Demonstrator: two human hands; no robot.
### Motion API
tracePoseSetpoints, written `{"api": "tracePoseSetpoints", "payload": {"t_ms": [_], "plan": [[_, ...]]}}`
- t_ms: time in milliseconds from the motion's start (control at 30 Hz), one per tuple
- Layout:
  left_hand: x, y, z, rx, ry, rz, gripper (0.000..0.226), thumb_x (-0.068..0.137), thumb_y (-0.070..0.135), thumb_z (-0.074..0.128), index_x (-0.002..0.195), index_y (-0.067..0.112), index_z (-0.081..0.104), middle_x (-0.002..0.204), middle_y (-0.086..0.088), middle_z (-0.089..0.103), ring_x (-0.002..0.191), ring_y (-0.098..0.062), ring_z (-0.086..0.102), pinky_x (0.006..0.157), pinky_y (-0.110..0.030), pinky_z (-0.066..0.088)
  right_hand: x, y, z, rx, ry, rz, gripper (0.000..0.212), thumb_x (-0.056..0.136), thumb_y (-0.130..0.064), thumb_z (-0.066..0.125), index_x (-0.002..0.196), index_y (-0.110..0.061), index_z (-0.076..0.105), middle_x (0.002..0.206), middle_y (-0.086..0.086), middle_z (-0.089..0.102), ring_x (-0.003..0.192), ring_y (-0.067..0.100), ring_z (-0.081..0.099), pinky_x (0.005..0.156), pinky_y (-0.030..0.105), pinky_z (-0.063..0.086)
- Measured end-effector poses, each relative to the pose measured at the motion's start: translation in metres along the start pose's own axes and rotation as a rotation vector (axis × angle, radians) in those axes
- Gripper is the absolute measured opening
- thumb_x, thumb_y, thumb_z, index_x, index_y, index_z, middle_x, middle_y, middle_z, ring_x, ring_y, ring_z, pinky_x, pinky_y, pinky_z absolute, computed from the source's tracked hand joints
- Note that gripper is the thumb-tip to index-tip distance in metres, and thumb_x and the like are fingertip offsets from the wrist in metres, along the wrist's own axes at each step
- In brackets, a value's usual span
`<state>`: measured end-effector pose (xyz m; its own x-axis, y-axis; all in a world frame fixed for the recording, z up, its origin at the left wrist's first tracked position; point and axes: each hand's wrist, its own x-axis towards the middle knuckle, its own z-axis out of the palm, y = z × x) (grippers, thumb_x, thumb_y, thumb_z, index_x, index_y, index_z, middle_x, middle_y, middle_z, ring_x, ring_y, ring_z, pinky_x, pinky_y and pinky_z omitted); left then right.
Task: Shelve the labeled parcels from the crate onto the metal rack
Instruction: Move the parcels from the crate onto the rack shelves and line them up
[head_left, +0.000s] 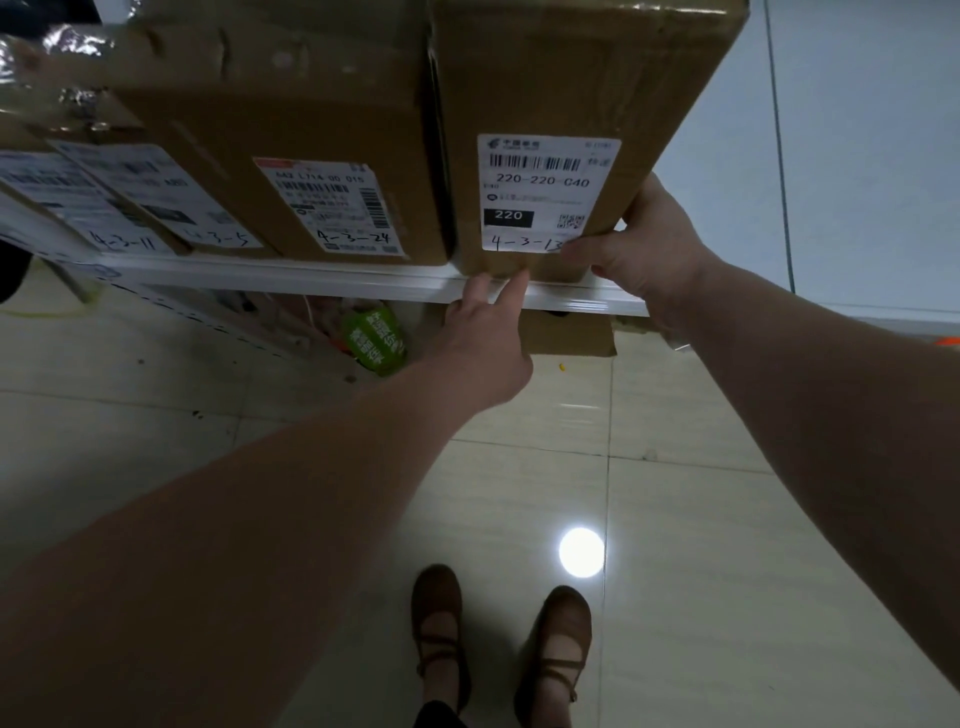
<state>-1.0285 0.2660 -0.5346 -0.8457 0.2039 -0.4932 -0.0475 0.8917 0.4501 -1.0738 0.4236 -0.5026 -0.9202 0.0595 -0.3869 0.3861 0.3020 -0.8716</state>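
Parcel 4-3-13 (566, 93) on rack shelf (311, 279), right end, just beside parcel 4-3-24 (311, 114). Right hand (641, 249) grips lower corner; left hand (488, 338), fingers straight, against front base. Risk: lopsided push slides box off open end.

Brown cardboard: end parcel (571, 78) and neighbouring parcel (291, 104). White, with black barcode stripes, a black block bearing white numerals and black handwritten figures: label (545, 192) on the end parcel. White, with a red strip along its top edge and black print: second label (332, 210). White: shelf rail (311, 275). Glossy cream tiles with grey joint lines: floor (701, 519). Green with white characters: packet (374, 338). Brown with darker straps: shoes (439, 618).
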Motion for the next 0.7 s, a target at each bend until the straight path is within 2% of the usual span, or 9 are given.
{"api": "tracePoseSetpoints", "payload": {"t_ms": [100, 333, 567, 700], "plan": [[0.002, 0.0, -0.003, 0.002, 0.013, 0.001, 0.084, 0.087, 0.018, 0.061, 0.152, 0.031, 0.008, 0.156, -0.004, 0.007, 0.139, -0.03, 0.022, 0.109, -0.042, 0.035, 0.002, -0.002, 0.004, 0.003, -0.002, 0.011, 0.079, 0.07, -0.003, 0.079, 0.138, -0.023, 0.045, 0.115, -0.01, 0.064, 0.098, 0.005, 0.062, 0.07, 0.018, 0.05], [0.002, -0.003, -0.008, -0.004, 0.031, 0.005, 0.083, 0.088, 0.02, 0.061, 0.152, 0.031, 0.009, 0.157, -0.003, 0.006, 0.139, -0.029, 0.022, 0.107, -0.04, 0.036, 0.006, -0.006, 0.01, -0.023, 0.003, 0.024, 0.076, 0.069, 0.0, 0.074, 0.136, -0.022, 0.046, 0.115, -0.005, 0.066, 0.101, 0.012, 0.063, 0.068, 0.02, 0.048], [0.001, -0.004, -0.01, -0.001, 0.035, 0.011, 0.084, 0.088, 0.021, 0.063, 0.152, 0.031, 0.009, 0.157, -0.003, 0.005, 0.139, -0.029, 0.023, 0.108, -0.042, 0.037, 0.006, -0.01, 0.012, -0.026, -0.019, 0.064, 0.074, 0.072, -0.001, 0.073, 0.136, -0.025, 0.045, 0.12, -0.005, 0.064, 0.109, 0.016, 0.06, 0.077, 0.024, 0.05], [-0.006, -0.006, -0.014, -0.006, 0.024, 0.038, 0.084, 0.089, 0.021, 0.061, 0.152, 0.03, 0.007, 0.157, -0.004, 0.005, 0.138, -0.029, 0.025, 0.108, -0.041, 0.037, 0.002, -0.014, 0.012, -0.079, -0.055, 0.094, 0.073, 0.078, -0.007, 0.074, 0.14, -0.027, 0.041, 0.123, -0.008, 0.061, 0.111, 0.016, 0.058, 0.075, 0.023, 0.048]]}}
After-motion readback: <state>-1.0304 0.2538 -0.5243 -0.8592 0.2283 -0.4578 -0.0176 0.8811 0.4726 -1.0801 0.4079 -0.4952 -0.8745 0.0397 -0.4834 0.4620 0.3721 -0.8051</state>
